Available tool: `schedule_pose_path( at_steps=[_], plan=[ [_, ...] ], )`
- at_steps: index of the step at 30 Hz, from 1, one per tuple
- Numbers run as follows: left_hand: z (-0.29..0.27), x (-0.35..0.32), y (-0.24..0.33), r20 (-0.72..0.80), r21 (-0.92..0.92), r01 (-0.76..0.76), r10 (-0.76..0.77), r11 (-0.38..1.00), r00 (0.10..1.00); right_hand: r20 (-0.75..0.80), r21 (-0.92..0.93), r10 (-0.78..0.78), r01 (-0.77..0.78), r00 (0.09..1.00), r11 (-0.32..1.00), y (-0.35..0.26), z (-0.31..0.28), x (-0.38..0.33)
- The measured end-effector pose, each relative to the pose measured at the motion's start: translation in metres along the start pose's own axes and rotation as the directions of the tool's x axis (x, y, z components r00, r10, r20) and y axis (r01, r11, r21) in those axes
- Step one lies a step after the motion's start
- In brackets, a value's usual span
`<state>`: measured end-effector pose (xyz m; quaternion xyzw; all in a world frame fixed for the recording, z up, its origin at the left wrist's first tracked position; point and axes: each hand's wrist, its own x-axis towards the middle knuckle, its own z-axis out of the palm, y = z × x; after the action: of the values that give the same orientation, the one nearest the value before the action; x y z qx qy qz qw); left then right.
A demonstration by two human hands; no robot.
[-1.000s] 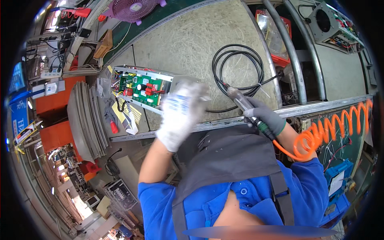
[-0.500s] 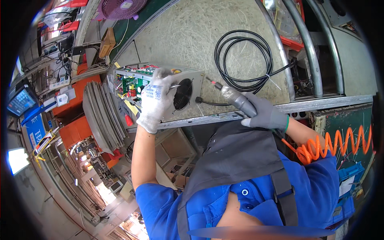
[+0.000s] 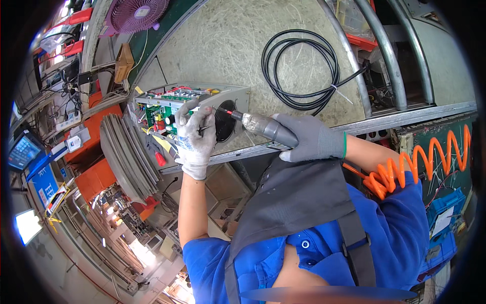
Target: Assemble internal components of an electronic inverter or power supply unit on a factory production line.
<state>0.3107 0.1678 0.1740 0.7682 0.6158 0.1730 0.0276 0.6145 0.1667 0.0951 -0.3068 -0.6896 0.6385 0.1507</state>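
My right hand (image 3: 314, 138), in a grey glove, grips a power screwdriver (image 3: 266, 129) with a taped body, its thin bit pointing left. My left hand (image 3: 196, 137), in a pale glove, has its fingers curled together at the bit's tip; anything small between them is hidden. Both are at a grey metal case (image 3: 239, 94) on the bench. A round black fan (image 3: 226, 130) is set in the case's end, partly covered by my left hand and the screwdriver. Green circuit boards (image 3: 161, 117) show in the case's open side.
A coiled black cable (image 3: 332, 87) lies on the bench beyond my right hand, near metal rails (image 3: 385, 55). An orange spiral hose (image 3: 405, 169) hangs by my right arm. A red-handled tool (image 3: 160, 158) and stacked grey panels (image 3: 124, 157) are at the left.
The screwdriver has moved left, bringing its bit up to my left fingertips. My left hand has turned and its fingers have shifted. The view has moved slightly.
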Motion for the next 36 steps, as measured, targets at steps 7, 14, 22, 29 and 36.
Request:
schedule_pose_path(
  at_steps=[7, 14, 22, 29, 36],
  plan=[
    [0.000, -0.001, 0.001, -0.013, -0.046, 0.015, -0.016, 0.999, 1.000, -0.011, -0.021, -0.013, 0.013, 1.000, 1.000, -0.002, 0.000, 0.006],
    [0.001, -0.001, 0.002, -0.009, -0.028, 0.041, -0.041, 0.999, 0.999, 0.054, -0.259, 0.034, -0.019, 0.998, 0.966, -0.013, -0.010, 0.010],
    [0.000, 0.000, 0.005, -0.003, -0.023, 0.030, -0.030, 0.999, 1.000, 0.363, 0.627, 0.059, -0.291, 0.930, 0.723, -0.002, -0.022, 0.032],
    [0.003, -0.003, 0.000, 0.004, -0.029, 0.059, -0.059, 0.998, 0.998, 0.301, 0.561, 0.044, -0.214, 0.953, 0.800, 0.005, -0.014, 0.035],
    [0.002, -0.002, 0.001, -0.001, 0.016, -0.025, 0.025, 1.000, 1.000, 0.285, 0.493, 0.043, -0.185, 0.957, 0.850, 0.006, -0.016, 0.036]
  ],
)
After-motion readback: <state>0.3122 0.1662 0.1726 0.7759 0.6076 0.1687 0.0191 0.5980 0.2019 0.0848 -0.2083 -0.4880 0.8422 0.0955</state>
